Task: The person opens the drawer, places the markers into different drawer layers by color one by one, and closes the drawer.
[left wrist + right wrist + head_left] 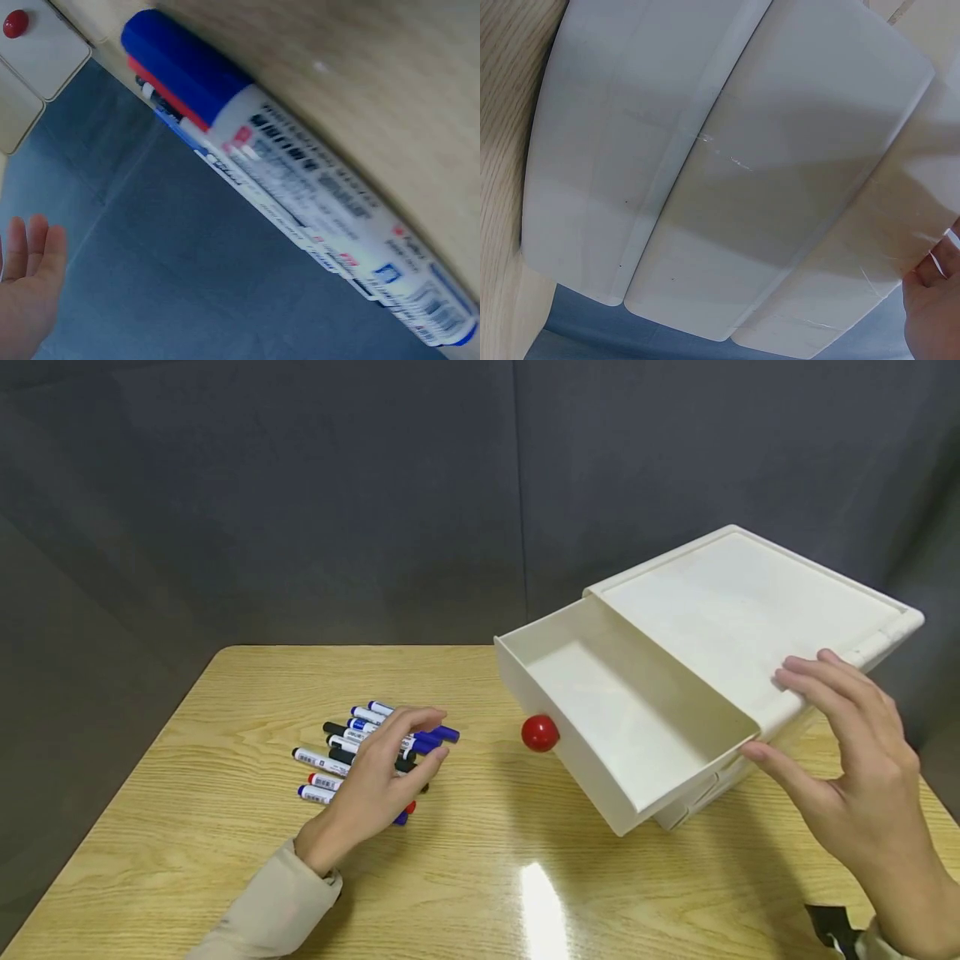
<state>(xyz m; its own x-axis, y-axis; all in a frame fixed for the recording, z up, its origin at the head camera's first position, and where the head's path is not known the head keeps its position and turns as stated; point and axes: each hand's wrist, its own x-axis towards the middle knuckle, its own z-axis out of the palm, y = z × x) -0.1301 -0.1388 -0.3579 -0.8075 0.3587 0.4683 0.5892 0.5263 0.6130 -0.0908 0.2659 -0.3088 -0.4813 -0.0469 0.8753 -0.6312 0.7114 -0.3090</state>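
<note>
A white drawer unit [757, 602] stands on the right, its top drawer [600, 693] pulled out, with a red round knob [540, 732] on the front. Fingers of my right hand [858, 760] rest along the unit's top edge, the thumb by its near corner; the right wrist view shows that hand [934, 300] at the unit's edge. My left hand [382, 781] hovers over a group of markers with fingers loosely bent and nothing held. A blue-capped marker [300, 180] fills the left wrist view, with the left hand [30, 292] apart from it.
Several whiteboard markers [318, 762] with blue, black and red caps lie side by side on the wooden table [225, 718]. A dark cloth [375, 510] hangs behind the table. A black object [831, 927] shows at the lower right.
</note>
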